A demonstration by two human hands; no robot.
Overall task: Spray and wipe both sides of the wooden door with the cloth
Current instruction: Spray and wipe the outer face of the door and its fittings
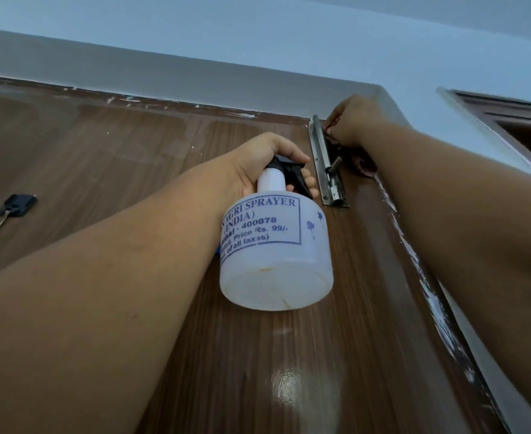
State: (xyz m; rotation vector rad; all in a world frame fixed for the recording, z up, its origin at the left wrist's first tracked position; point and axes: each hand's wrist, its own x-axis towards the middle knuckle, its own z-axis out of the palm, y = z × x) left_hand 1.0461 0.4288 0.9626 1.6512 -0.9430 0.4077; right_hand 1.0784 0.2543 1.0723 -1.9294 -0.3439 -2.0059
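Wooden door [132, 145]: brown, glossy. Our left hand [267, 161] grips spray bottle [276, 245]; right hand [355, 123] bunches dark cloth [364, 166].

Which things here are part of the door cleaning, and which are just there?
In use:
wooden door
spray bottle, gripped by left hand
dark red cloth, held by right hand

Just there:
metal latch bolt
wall hook

Dim, bluish light; glare patch low on the door [289, 383]; wide-angle bending at edges; slightly soft.
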